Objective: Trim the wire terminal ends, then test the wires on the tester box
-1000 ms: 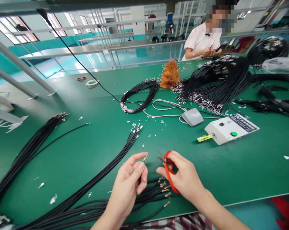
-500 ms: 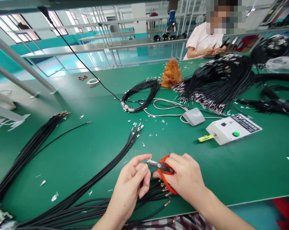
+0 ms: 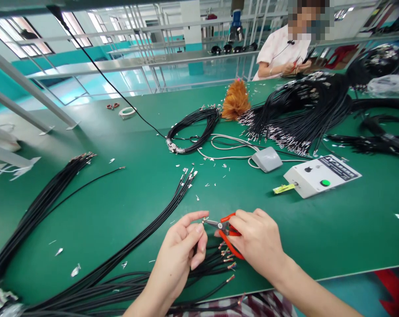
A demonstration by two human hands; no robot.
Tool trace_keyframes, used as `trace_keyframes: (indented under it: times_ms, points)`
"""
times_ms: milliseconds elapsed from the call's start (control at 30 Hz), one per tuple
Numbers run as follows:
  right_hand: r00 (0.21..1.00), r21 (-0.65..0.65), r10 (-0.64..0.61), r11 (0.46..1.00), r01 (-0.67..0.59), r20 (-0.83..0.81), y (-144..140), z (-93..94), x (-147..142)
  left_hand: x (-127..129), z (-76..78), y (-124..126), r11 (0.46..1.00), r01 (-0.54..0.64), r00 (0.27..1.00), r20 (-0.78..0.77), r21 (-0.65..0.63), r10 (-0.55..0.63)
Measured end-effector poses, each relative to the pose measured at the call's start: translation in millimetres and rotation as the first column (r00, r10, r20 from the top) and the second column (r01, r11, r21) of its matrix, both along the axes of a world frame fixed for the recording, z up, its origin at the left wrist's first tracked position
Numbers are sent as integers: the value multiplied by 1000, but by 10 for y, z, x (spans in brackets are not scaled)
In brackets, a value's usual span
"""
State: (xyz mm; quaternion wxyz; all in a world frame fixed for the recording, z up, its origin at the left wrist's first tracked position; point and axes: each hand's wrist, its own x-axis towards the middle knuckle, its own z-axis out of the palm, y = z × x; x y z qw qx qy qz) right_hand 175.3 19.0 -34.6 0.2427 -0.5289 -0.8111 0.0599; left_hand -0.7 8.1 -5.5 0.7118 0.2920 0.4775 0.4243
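Note:
My left hand is closed in a pinch on a black cable, whose small stripped end pokes up past the thumb, near the outstretched forefinger. Red-handled wire cutters are gripped in my right hand, their blade tips right at that cable end. Most of the held cable is hidden behind my fingers. Below both hands lies a bundle of black cables with coloured wire ends fanned out. Another black cable bundle with whitish tips curves up to the left of my hands.
A white box with a green button and a grey pedal stand to the right. Behind lie a coiled cable, a brown fluffy duster and a large cable heap. A co-worker sits across the green table.
The cutters' tips have shifted slightly and look closer together at the cable end. A sliver of white material there has changed position. Both hands stay nearly in place.

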Motion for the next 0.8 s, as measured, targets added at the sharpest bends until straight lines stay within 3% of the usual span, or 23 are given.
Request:
trace_keyframes:
  times_ms: [67,100,167,233,267,333,400,533,633,700,767,800]
  points:
    - [975,-229,-52,974,1,-217,48,-27,-4,5,-26,5,1000,-1,1000,-16,7,1]
    - [920,-381,-117,924,-37,-373,83,-36,-1,11,-36,5,1000,2,1000,-26,12,-2]
    - [674,-619,-337,751,-228,-657,168,-45,22,30,-45,-2,999,15,998,-55,31,-13]
    - [388,-683,-564,567,-460,-729,240,-44,56,52,-43,-13,998,31,995,-92,55,-26]
    - [308,-678,-630,506,-533,-713,260,-43,72,61,-41,-17,997,40,994,-108,64,-33]
    - [283,-671,-662,455,-585,-694,263,-45,89,71,-42,-16,996,59,990,-131,66,-50]
    - [307,-664,-624,484,-570,-719,222,-50,82,68,-55,-4,995,79,988,-137,58,-70]
    - [366,-618,-499,615,-489,-786,129,-31,23,64,-107,1,991,114,978,-183,75,-98]
    - [363,-567,-438,686,-457,-822,113,3,-11,108,-119,-72,972,190,943,-302,142,-140]
    - [332,-542,-432,722,-429,-839,122,16,-9,140,-105,-137,891,376,858,-458,254,-232]
    - [311,-541,-447,751,-379,-838,137,14,14,125,-96,-154,737,593,732,-597,324,-327]
    - [307,-550,-461,753,-361,-833,143,9,30,84,-104,-130,686,647,674,-670,331,-312]
